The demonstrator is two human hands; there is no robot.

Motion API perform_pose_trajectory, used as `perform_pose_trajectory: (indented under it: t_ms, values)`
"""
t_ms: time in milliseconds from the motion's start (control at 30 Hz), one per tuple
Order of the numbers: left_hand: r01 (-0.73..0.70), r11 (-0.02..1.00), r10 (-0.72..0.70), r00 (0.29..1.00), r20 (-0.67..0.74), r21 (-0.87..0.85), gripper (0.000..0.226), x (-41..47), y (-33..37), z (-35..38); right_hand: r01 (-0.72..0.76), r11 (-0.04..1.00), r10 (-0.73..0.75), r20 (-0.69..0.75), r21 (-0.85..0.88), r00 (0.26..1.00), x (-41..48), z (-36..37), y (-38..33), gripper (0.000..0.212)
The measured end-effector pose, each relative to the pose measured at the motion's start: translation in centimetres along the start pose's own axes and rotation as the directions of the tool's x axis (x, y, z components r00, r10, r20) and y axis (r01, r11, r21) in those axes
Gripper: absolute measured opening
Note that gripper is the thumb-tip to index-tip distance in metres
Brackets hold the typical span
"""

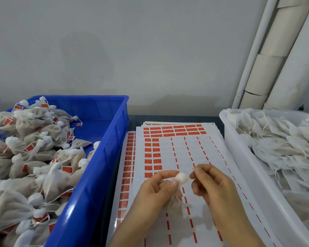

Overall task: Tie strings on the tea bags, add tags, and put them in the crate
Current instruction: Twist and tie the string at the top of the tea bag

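Note:
My left hand [154, 188] grips a white tea bag [182, 178] by its bunched neck, the filled body hanging below my fingers. My right hand [210, 184] pinches the bag's thin white string [201, 164] just right of the puffed top. Both hands hover over a stack of sticker sheets [169, 150] with red tags, many spots peeled bare. The blue crate [103, 157] on the left holds several tied bags with red tags.
A translucent white tub [239, 157] on the right is piled with untied bags and loose strings. White pipes [275, 56] run up the wall at the back right. A grey wall stands close behind the table.

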State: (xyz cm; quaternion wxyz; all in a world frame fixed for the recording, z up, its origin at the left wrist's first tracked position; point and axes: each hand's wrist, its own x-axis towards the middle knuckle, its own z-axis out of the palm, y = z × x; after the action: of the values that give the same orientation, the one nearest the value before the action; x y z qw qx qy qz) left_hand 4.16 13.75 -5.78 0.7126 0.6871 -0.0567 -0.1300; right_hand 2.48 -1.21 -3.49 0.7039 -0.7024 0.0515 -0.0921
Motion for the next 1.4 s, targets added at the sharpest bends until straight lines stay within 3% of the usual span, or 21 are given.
perform_pose_trajectory:
  t_ms: [167, 467, 567, 700, 767, 867, 967, 1333, 1400]
  values:
    - [-0.027, 0.994, 0.009, 0.987, 0.160, 0.110, 0.021, -0.3, -0.1, 0.3, -0.105, 0.936, 0.094, 0.049, 0.336, 0.994, 0.3, 0.0, 0.3, 0.031]
    - [-0.017, 0.984, -0.027, 0.970, 0.240, 0.180, 0.017, -0.8, 1.0, 0.6, -0.144, 0.715, 0.155, 0.046, 0.684, 0.987, 0.9, -0.3, 0.1, 0.031]
    - [-0.023, 0.979, -0.020, 0.979, 0.205, 0.204, 0.010, -0.9, 0.9, 0.5, -0.109, 0.788, 0.119, 0.025, 0.605, 0.993, 0.7, -0.1, 0.2, 0.034]
    - [-0.015, 0.983, -0.027, 0.974, 0.223, 0.183, 0.036, -0.8, 0.6, 0.2, -0.072, 0.954, 0.051, 0.079, 0.290, 0.996, 0.1, -0.2, 0.2, 0.036]
    - [-0.035, 0.977, -0.002, 0.985, 0.174, 0.209, 0.025, -0.8, 0.6, 0.6, -0.062, 0.987, 0.048, 0.100, 0.147, 0.994, 0.0, 0.0, 0.3, 0.038]
    - [-0.098, 0.968, 0.090, 0.995, 0.045, 0.232, 0.005, -0.7, 0.6, 1.0, -0.043, 0.997, 0.037, 0.086, 0.069, 0.996, 0.0, 0.2, 0.3, 0.032]
    - [-0.136, 0.949, 0.147, 0.989, -0.015, 0.283, 0.021, -0.7, 0.4, 1.1, -0.021, 0.998, 0.016, 0.093, 0.059, 0.996, -0.1, 0.4, 0.3, 0.039]
    - [-0.029, 0.954, 0.028, 1.000, 0.007, 0.298, 0.031, -1.1, 1.0, 1.5, -0.035, 0.927, 0.051, -0.033, 0.372, 0.998, 0.4, 0.2, 0.7, 0.025]
    - [-0.021, 0.958, 0.014, 0.999, 0.029, 0.287, 0.034, -1.1, 1.1, 1.4, -0.026, 0.933, 0.040, -0.030, 0.358, 0.999, 0.3, 0.1, 0.7, 0.027]
